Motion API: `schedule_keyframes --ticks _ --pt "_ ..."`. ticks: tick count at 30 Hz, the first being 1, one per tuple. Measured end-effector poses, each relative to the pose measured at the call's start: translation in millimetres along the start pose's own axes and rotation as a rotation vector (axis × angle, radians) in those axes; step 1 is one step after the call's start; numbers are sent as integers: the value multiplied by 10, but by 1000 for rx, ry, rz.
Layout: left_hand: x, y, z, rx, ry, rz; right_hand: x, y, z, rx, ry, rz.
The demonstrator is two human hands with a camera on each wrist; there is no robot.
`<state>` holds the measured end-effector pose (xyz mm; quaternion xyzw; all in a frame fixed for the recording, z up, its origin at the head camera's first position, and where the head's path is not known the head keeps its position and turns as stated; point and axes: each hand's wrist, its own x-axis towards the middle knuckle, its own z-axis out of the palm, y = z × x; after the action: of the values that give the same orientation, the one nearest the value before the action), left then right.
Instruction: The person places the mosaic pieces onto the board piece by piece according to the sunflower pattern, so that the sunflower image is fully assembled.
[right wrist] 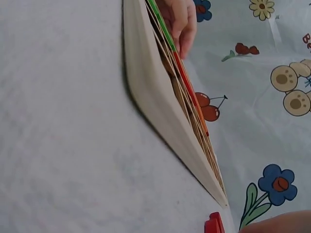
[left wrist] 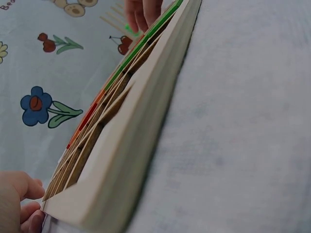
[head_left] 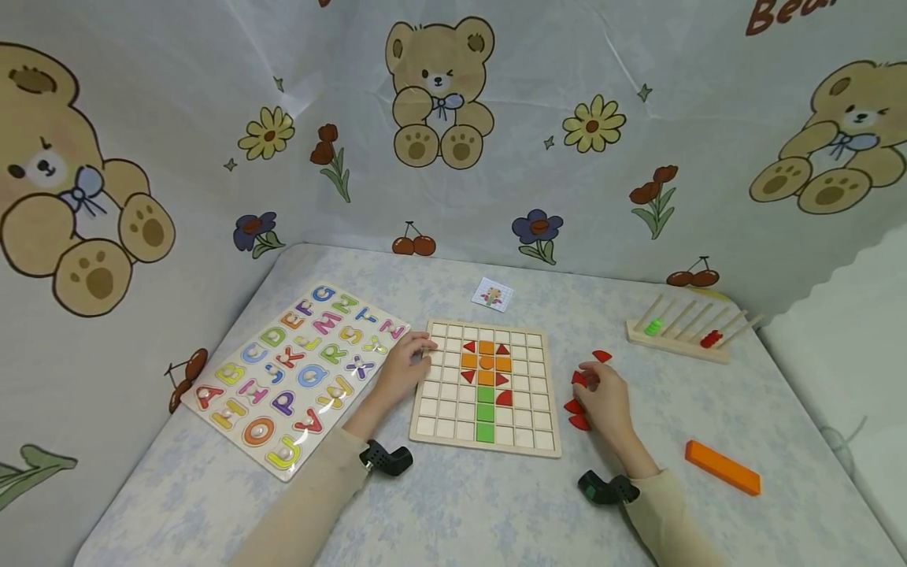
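Observation:
A wooden grid board (head_left: 485, 452) lies in the middle of the table. Orange squares (head_left: 486, 377), an orange disc (head_left: 486, 362), small red triangles (head_left: 502, 349), a red quarter-circle piece (head_left: 504, 398) and green squares (head_left: 485, 413) sit in its cells. My left hand (head_left: 402, 368) holds the board's left edge, its fingertips on the frame; the left wrist view shows fingers (left wrist: 30, 189) at a corner. Right of the board, my right hand (head_left: 605, 399) pinches a red quarter-circle piece (head_left: 579, 379), partly covered by fingers. Loose red pieces (head_left: 579, 422) lie around that hand.
An alphabet board (head_left: 265, 378) lies to the left. Behind the grid board is a small picture card (head_left: 492, 294). At the right stand a pegged wooden rack (head_left: 676, 346) with green and red rings and, nearer, an orange bar (head_left: 723, 467). A printed curtain (head_left: 340, 71) hangs behind.

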<state>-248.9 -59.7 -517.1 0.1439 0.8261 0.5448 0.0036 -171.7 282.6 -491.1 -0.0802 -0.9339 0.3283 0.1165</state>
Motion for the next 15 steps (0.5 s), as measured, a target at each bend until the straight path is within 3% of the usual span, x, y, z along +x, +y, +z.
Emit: schedule_keyframes --ticks 8,15 --pt "-1 -10 -7 -5 -1 2 10 -3 34 16 -32 -90" --pt "3 1 -2 -1 4 3 12 -23 28 64 -34 -76"
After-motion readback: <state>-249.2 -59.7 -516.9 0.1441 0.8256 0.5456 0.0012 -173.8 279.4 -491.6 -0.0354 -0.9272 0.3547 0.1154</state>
